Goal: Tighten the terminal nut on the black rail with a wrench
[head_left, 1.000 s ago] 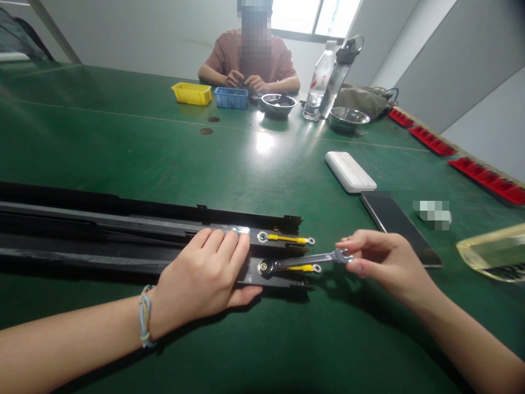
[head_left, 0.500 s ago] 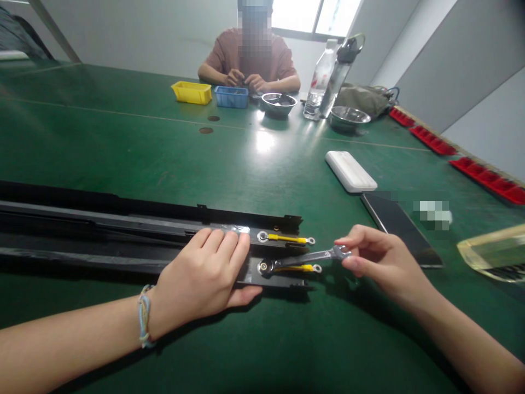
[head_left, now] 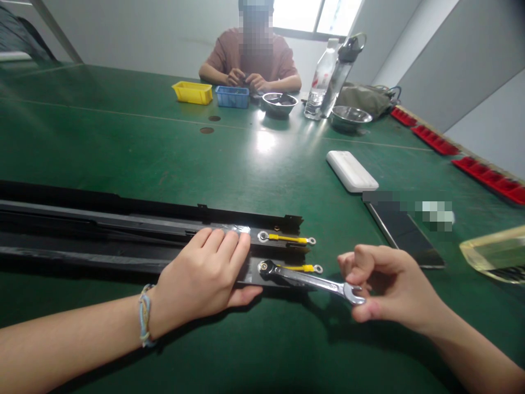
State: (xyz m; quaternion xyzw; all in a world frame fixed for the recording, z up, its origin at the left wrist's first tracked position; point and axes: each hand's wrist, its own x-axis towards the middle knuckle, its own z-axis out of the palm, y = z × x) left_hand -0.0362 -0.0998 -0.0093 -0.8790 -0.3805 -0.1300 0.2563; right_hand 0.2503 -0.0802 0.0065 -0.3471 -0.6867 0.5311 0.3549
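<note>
My left hand (head_left: 205,273) is closed over the long black metal rails (head_left: 123,261), pressing them to the table, with the thumb along the near edge. A combination wrench (head_left: 314,282) has its dark ring end fitted over a fastener at the near rail's end. Its open-jaw end lies between the thumb and curled fingers of my right hand (head_left: 381,284), in a loose grip. Short yellow cables with ring terminals lie at both rails' ends: the far yellow cable (head_left: 287,238) is in full view, the near yellow cable (head_left: 305,268) partly behind the wrench.
Beyond my right hand lie a white power bank (head_left: 351,172) and a dark phone (head_left: 404,230). A clear yellowish object (head_left: 494,254) sits at the right edge. Across the green table a person handles something small, by a yellow bin (head_left: 192,94), a blue bin (head_left: 232,97), metal bowls and bottles.
The wrench's free end has swung toward me about the fastener, and my right hand has moved nearer with it. My left hand and the rails have stayed put.
</note>
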